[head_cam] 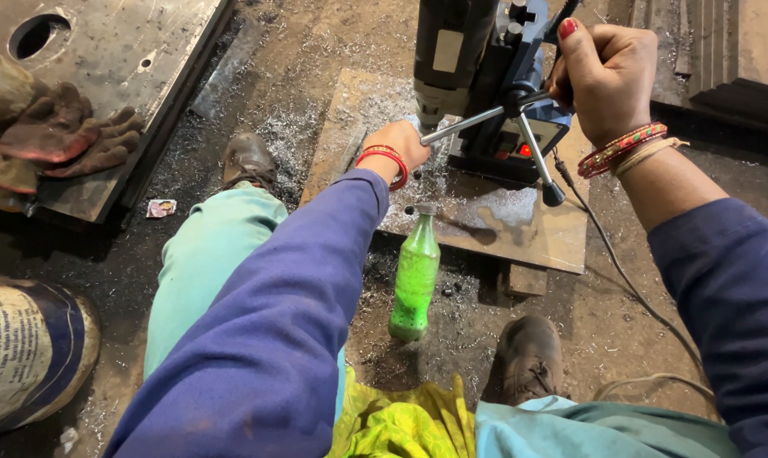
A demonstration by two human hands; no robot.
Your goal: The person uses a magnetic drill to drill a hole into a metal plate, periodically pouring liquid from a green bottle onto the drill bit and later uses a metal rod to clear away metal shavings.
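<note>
We see green plastic bottle (415,284) upright on gritty floor (630,314) between our boots. Worn work gloves (58,140) heaped on steel plate with round hole (104,51) far left. Paint drum (28,352) lies near left edge. Metal shavings (291,136) scattered about.

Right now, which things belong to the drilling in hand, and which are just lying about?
In use:
right hand on the feed handle
left hand beside the drill
steel plate under the drill

Lying about:
green bottle, upright
worn gloves on another plate
paint can
</note>
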